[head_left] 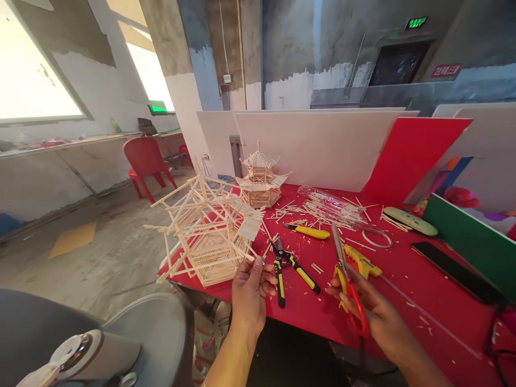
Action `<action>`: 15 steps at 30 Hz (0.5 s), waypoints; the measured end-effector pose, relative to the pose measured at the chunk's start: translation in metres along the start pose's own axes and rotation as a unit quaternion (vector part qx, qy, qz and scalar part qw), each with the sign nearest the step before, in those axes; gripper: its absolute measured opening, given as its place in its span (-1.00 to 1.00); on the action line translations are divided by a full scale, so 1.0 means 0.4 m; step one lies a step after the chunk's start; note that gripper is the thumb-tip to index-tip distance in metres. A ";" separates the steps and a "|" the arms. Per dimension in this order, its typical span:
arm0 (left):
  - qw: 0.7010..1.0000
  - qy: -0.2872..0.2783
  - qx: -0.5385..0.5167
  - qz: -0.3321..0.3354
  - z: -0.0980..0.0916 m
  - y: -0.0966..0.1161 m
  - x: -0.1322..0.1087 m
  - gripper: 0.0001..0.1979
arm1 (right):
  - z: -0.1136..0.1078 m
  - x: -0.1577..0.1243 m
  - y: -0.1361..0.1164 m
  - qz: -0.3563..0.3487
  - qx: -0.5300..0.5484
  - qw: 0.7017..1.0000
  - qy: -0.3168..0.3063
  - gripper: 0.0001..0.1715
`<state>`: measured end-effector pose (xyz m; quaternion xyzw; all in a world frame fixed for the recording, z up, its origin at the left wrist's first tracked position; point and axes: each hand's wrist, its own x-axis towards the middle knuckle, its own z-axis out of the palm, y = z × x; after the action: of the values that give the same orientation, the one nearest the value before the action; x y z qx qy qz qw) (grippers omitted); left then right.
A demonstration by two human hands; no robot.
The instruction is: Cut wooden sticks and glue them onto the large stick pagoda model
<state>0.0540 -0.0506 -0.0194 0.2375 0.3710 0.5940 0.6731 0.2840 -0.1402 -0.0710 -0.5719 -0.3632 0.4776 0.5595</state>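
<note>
My left hand (255, 282) pinches the end of a thin stick at the near right corner of the large stick frame (205, 231), an open pavilion-like structure on the table's left edge. In my right hand (363, 301) are red-handled scissors (355, 303), their blades pointing up and away; a yellow part shows beside my fingers. Between my hands lie black-and-yellow pruning shears (300, 272), jaws spread. A yellow cutter (308, 231) rests beyond them, and a yellow glue gun (363, 261) lies just behind the scissors.
A smaller stick pagoda (261, 180) stands behind the frame. Loose sticks (334, 208), a tape ring (377, 237), a black phone (455, 271) and a green board (475, 242) are on the red table (403, 301). A cup (99, 352) sits on a grey stool (161, 328).
</note>
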 end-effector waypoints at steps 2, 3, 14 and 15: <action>1.000 0.004 0.000 0.011 0.000 0.004 0.007 -0.59 | 0.017 -0.001 -0.021 -0.009 0.051 0.998 -0.021 -0.29; 1.000 0.007 0.000 0.016 0.000 0.006 0.012 -0.60 | 0.023 0.000 -0.030 -0.024 0.077 0.996 -0.031 -0.31; 0.993 0.094 -0.039 0.052 0.031 0.034 0.047 -0.58 | 0.099 0.013 -0.049 0.057 0.042 0.979 -0.192 -0.30; 0.993 0.100 -0.040 0.055 0.032 0.036 0.047 -0.58 | 0.108 0.012 -0.046 0.062 0.036 0.977 -0.201 -0.29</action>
<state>0.0555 -0.0282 -0.0046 0.1699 0.3992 0.6649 0.6080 0.2463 -0.1208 -0.0501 -0.4649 -0.4147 0.6296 0.4642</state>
